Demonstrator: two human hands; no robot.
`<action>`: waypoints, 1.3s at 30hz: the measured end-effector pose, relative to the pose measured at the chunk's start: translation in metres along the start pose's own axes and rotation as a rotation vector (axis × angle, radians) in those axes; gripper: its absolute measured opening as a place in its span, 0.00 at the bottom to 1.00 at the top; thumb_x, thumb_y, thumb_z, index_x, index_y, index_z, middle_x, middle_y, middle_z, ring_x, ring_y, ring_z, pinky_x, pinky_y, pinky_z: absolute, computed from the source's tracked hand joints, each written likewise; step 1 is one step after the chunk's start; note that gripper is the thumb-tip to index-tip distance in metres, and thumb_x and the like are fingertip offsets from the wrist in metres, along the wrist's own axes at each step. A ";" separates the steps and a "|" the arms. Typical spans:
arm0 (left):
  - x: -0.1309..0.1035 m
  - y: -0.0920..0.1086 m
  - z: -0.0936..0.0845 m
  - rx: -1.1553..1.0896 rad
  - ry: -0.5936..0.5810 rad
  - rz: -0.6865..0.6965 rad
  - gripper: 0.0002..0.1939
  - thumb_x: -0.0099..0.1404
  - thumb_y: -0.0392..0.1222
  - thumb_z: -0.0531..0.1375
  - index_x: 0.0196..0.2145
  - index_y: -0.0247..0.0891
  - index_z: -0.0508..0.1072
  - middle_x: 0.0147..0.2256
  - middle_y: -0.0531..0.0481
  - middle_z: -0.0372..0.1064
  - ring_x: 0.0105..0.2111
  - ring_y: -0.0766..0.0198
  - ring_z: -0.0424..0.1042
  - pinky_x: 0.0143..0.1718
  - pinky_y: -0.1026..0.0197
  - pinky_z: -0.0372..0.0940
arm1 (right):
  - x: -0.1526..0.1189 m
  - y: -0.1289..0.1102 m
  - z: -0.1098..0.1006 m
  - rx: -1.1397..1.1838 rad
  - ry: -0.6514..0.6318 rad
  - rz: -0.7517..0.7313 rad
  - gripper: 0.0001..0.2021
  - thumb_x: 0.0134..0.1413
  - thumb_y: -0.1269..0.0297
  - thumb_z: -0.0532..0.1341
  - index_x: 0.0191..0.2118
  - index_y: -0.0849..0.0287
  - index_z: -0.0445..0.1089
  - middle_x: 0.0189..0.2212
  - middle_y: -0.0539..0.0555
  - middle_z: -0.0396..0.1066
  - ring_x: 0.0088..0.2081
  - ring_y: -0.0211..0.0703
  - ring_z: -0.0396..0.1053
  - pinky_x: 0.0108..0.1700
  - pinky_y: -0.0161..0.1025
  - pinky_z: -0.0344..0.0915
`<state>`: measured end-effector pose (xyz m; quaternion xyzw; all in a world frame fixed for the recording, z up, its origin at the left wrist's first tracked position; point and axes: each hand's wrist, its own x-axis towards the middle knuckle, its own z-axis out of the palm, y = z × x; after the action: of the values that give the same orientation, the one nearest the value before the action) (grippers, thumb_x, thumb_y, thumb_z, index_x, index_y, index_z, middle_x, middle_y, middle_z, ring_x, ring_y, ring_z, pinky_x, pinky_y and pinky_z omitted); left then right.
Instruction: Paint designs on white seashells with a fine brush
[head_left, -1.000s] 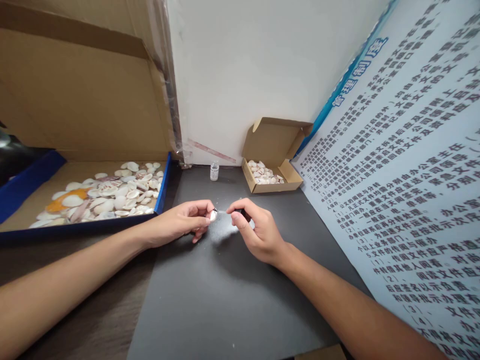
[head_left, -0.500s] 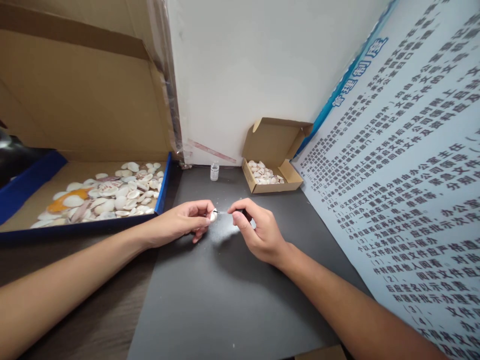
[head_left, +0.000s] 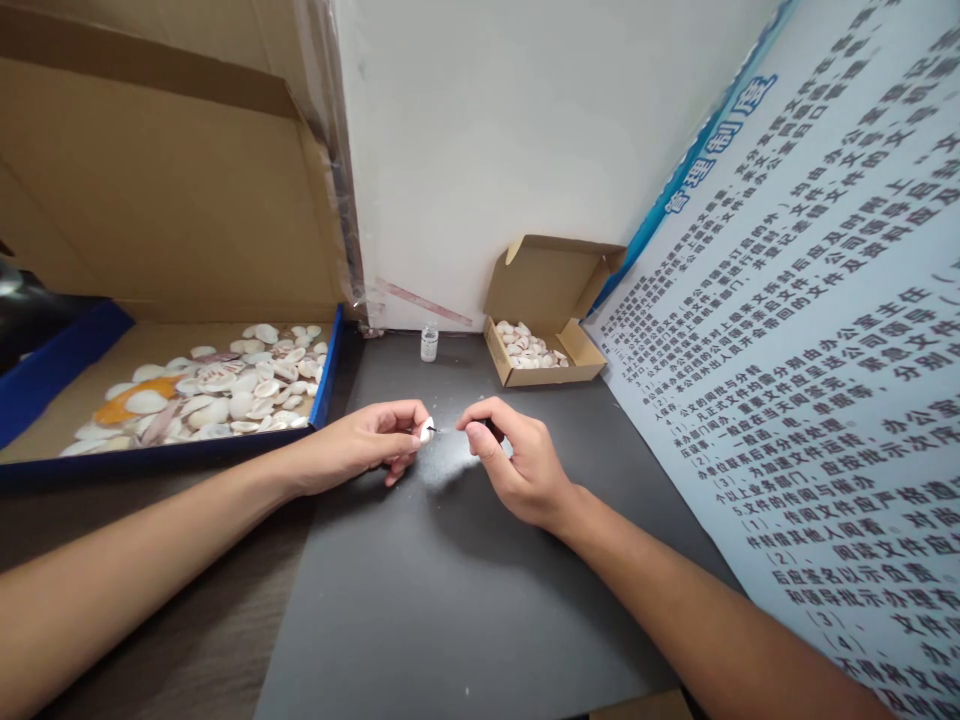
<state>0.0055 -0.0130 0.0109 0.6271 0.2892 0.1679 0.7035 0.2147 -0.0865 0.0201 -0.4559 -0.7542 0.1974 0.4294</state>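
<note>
Left fingers (head_left: 409, 411) pinch a shell (head_left: 427, 432), right fingers (head_left: 489, 445) a brush (head_left: 436, 430); vial (head_left: 428, 346) and carton (head_left: 551, 376) stand beyond.

Right of the fingers (head_left: 480, 408), a blue-edged poster (head_left: 825, 330) carried rows of dark characters. Beyond them stood a white panel (head_left: 525, 130), a reddish strip (head_left: 424, 304) slanting across its base. A gray mat (head_left: 420, 620) spread below them; wood-grain tabletop (head_left: 225, 610) lay to their near left, brown cardboard (head_left: 641, 706) to their near right.

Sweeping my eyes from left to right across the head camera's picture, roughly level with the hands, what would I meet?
Blue-sided box of shells, left hand, white shell at its fingertips, right hand, printed poster.
</note>
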 end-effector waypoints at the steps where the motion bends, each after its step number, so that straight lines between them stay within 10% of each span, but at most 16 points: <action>1: 0.000 0.000 0.000 0.001 0.002 0.001 0.13 0.63 0.48 0.61 0.32 0.39 0.63 0.22 0.58 0.57 0.22 0.70 0.59 0.24 0.66 0.60 | 0.000 0.000 0.000 0.000 0.007 0.000 0.09 0.67 0.62 0.53 0.39 0.57 0.68 0.27 0.49 0.68 0.27 0.36 0.63 0.32 0.34 0.61; 39: -0.001 -0.002 -0.002 -0.056 -0.017 0.019 0.06 0.63 0.40 0.60 0.33 0.38 0.65 0.22 0.58 0.59 0.22 0.70 0.60 0.24 0.67 0.60 | 0.000 0.000 -0.001 0.037 -0.010 0.000 0.09 0.65 0.63 0.54 0.36 0.58 0.68 0.24 0.48 0.65 0.26 0.36 0.62 0.29 0.33 0.59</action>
<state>0.0038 -0.0125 0.0088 0.6113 0.2727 0.1772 0.7215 0.2151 -0.0870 0.0204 -0.4467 -0.7526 0.2136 0.4340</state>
